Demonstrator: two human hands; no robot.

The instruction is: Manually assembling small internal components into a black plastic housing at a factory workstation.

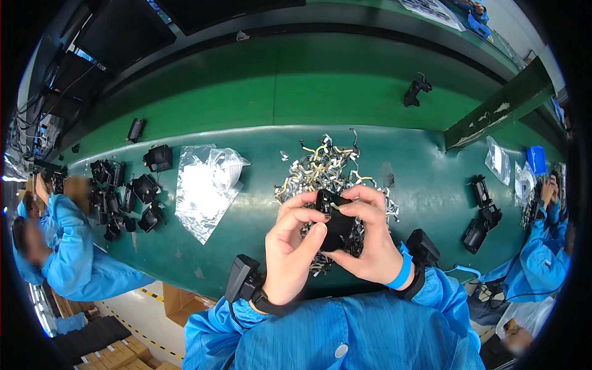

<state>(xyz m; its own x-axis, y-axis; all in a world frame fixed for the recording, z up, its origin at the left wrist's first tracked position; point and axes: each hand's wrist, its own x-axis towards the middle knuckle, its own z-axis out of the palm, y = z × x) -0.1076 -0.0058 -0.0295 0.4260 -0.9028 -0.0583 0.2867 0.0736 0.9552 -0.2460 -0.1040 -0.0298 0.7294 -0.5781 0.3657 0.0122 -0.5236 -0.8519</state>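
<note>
Both my hands hold a black plastic housing point(336, 231) in front of me, over the near part of a pile of short cable harnesses point(320, 166). My left hand point(291, 250) grips its left side, thumb and fingers bent at the upper left edge. On the other side my right hand point(371, 237) holds it, with fingers at the top and the thumb underneath. Something small and pale, perhaps a cable end, shows between the fingertips; I cannot make out what it is. Each wrist wears a black strapped device, and a blue band point(403, 266) circles the right wrist.
The green table point(253, 259) carries a clear plastic bag point(208, 185) and a cluster of black housings point(126, 194) on the left. More black parts point(481, 216) lie at the right. A black part point(416, 90) rests toward the back. People in blue work at both sides.
</note>
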